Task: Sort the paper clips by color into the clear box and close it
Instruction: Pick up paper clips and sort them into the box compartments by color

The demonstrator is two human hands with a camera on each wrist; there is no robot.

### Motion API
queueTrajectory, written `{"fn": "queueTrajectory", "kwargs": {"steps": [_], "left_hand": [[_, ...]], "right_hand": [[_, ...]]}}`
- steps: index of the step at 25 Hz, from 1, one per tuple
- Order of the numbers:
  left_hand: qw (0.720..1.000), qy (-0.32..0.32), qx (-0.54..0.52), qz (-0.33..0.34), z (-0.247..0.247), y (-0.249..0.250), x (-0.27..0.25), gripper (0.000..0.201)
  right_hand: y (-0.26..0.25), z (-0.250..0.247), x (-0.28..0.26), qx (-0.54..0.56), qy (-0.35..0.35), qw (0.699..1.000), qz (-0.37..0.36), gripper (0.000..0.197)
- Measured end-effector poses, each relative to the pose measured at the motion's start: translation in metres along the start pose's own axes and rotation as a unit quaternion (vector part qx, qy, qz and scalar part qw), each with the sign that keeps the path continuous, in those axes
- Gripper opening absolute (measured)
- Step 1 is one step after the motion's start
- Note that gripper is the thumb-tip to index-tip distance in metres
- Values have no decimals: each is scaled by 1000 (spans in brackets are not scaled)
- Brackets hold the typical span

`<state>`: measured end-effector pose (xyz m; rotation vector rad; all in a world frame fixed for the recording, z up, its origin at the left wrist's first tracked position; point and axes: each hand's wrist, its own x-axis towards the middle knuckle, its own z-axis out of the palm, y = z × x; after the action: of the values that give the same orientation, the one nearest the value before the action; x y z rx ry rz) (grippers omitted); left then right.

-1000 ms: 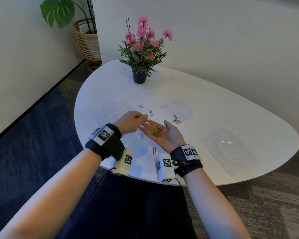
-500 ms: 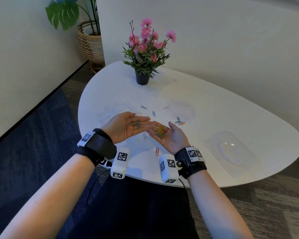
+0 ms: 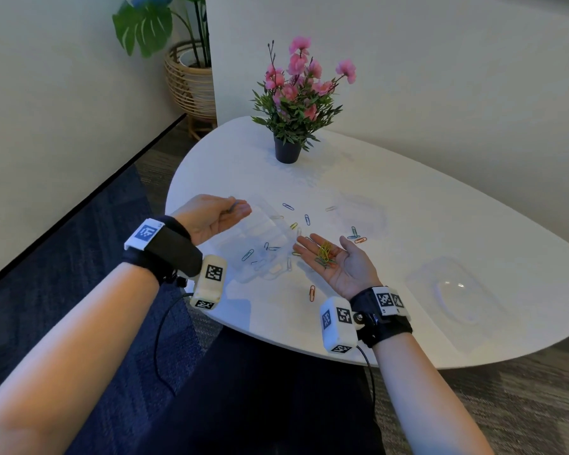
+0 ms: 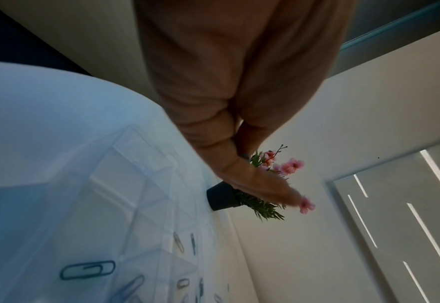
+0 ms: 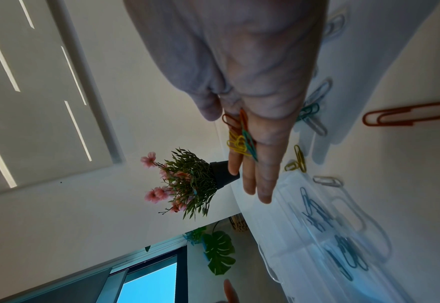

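L hand moved off; clear box w/ blue clips.

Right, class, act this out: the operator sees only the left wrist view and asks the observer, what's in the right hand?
Observer: The right hand lies palm up, open, with yellow, green and orange paper clips piled on it.
Operator: Any loose orange clip?
Observer: One orange clip lies near the table's front edge, beside the right wrist.
Operator: And the lid?
Observer: A clear plastic piece, likely the lid, lies far right, apart from the clear box.
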<state>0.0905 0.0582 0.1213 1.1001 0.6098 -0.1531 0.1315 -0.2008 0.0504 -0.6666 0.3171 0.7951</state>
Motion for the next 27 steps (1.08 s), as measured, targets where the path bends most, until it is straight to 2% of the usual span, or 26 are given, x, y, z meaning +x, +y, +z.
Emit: {"fn": "queueTrajectory", "kwargs": {"steps": [3,6,9,12,14,16,18,20,23,26,27], "left_hand": [[996,17,89,-5,4,-5,5,19],[978,-13,207,-7,9,-17,6,18],[937,-34,347,12,7,-25,3,24],[893,-23,445,63,5,-25,6,27],[875,-11,474,100,11,-23,10,27],[868,-5,479,126,21,-24,16,26],[864,-11,485,135,32,-30,22,26],[843,-11,517,148,41,-38,23,32],[820,4,527,225,52,-47,16,33],[810,-43,519,270,64,-57,6,26],[792,-74,537,281,67,-59,5,28]], "right_hand": [[1,-1,0,-6,-1,1000,2,58],[1,-2,2,-16,3,1000,9,57],[0,-2,4,-20,5,1000,10,57],[0,-2,4,-21,1,1000,10,57],[1,-1,3,-20,2,1000,11,56],[1,0,3,-20,2,1000,10,56],[3,3,2,-28,0,1000,9,56],[4,5,1,-34,-1,999,14,57],[7,10,0,-41,-3,999,19,62],[12,16,2,-60,-1,998,27,70],[13,19,2,-66,-1,997,28,72]]}}
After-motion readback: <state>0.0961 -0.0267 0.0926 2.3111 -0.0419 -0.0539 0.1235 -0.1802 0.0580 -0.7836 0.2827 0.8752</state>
